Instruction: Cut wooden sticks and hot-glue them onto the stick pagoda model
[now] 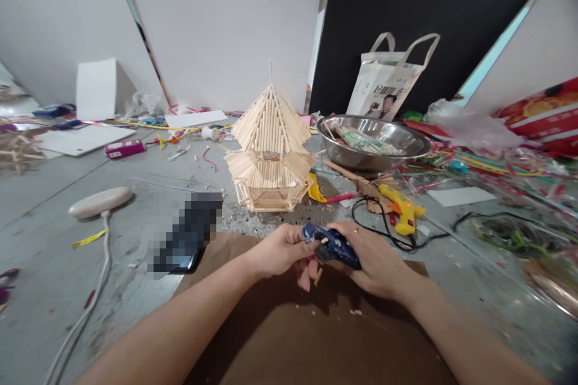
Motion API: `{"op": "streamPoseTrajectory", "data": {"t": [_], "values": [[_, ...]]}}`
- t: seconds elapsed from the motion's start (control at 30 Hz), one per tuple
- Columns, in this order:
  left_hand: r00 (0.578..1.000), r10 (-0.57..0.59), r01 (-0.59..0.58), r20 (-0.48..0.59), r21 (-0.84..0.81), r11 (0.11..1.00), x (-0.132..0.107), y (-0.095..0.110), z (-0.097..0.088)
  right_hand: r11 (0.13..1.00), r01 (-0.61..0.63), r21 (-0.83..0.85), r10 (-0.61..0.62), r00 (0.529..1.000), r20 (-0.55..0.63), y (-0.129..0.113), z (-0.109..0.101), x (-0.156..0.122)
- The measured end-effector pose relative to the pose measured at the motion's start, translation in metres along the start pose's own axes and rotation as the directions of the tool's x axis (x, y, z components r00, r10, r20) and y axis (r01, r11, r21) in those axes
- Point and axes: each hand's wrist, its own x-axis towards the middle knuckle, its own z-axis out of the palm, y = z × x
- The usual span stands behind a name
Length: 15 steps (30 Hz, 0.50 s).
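The head camera is looking forward and down toward the far edge of the surface [27, 210], from close above the left hand [280, 251] and right hand [372, 258].

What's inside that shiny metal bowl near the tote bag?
Slender white and green pieces lie piled in the metal bowl. They and its near side cover the bottom; anything underneath is hidden.

I see right hand [379, 260] gripping blue tool [342, 248], left hand [280, 251] pinching small stick [318, 277]. Stick tower [271, 174] ahead; metal bowl [368, 159], glue gun [403, 212] to right.
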Motion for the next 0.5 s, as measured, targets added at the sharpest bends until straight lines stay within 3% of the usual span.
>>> {"op": "streamPoseTrajectory", "data": {"t": [0.2,0.5], "values": [[0.998,0.028,-0.027,0.05,-0.03,0.999,-0.0003,-0.0001,-0.0032,1.0,-0.015,-0.01,0.015,0.999,0.029,0.0003,-0.0007,-0.001],[1.0,0.0,0.0,0.03,-0.009,1.0,-0.0007,0.0009,-0.0025,1.0,-0.012,-0.023,0.014,0.999,0.046,0.0028,0.0013,-0.0005]]}}
